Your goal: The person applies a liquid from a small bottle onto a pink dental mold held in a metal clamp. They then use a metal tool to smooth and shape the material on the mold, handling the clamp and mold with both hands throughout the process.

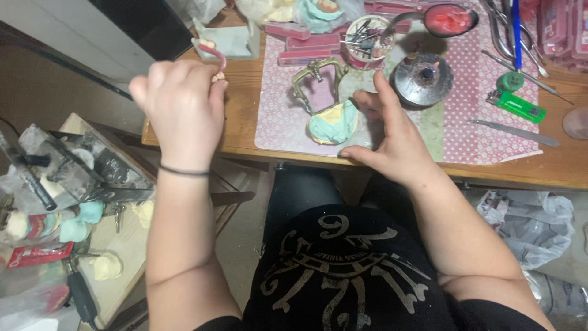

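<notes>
- Head view: we see a pink denture [215, 56] with pale teeth pinched in the left hand [181, 104], raised over the left edge of the bench [563, 165].
- The left grip is closed on the denture, fingers curled over it; a thin black band circles that wrist.
- The right hand [392, 138] rests on the patterned pink mat [490, 132], its grip wide and holding nothing, thumb and forefinger spread.
- Just beside the right fingers we see a brass jaw frame [315, 76] standing over a plaster cast [334, 122] in pale green and yellow.
- Behind the hand stands a small round burner [422, 79] with a tiny flame.
- Farther right lie a green lighter [517, 106] and a flat metal blade [514, 132].
- At the back we see a cup of tools [365, 41] and pink wax slabs [306, 46].
</notes>
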